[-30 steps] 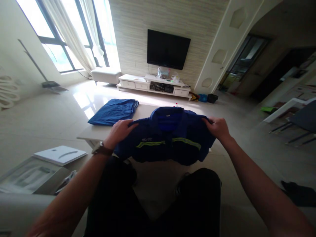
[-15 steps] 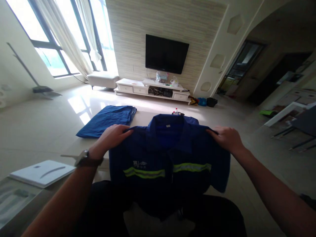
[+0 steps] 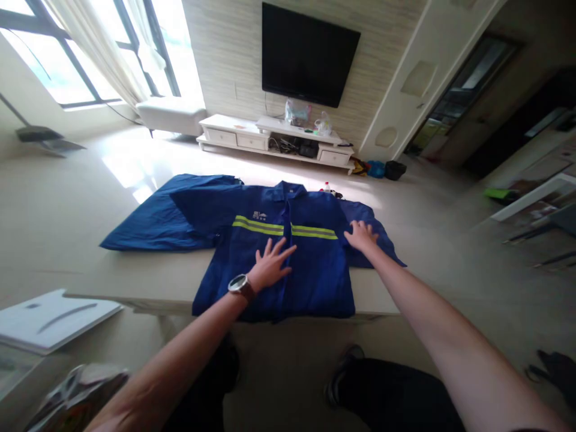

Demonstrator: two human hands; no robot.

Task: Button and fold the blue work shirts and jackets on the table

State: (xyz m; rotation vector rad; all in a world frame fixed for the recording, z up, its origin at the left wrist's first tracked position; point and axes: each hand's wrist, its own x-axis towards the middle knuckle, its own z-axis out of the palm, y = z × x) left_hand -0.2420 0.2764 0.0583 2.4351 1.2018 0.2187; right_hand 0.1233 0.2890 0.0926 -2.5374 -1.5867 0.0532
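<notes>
A dark blue work shirt (image 3: 317,270) lies front side up across a low table (image 3: 135,279), its collar toward the far side. Yellow-green and grey reflective stripes cross its chest, with a small pale logo above the one on the left. My left hand (image 3: 272,265), wearing a watch (image 3: 238,283), is spread over the middle of the shirt front. At the shirt's right side, my right hand (image 3: 362,237) has its fingers apart and slightly bent by the sleeve. More blue cloth (image 3: 382,240) lies there. Folded blue fabric (image 3: 144,222) sits at the left, partly under the other sleeve.
Beyond the table stand a white TV cabinet (image 3: 225,127) and a padded bench (image 3: 173,115). A bottle with a red cap (image 3: 327,187) shows behind the shirt. A white flat box (image 3: 58,318) is at the lower left. My shoes (image 3: 344,369) are on the floor below the table's near edge.
The shirt was held up by both shoulders; now it lies flat on the table. Both hands have let go of the shoulders. The view has tilted lower.
</notes>
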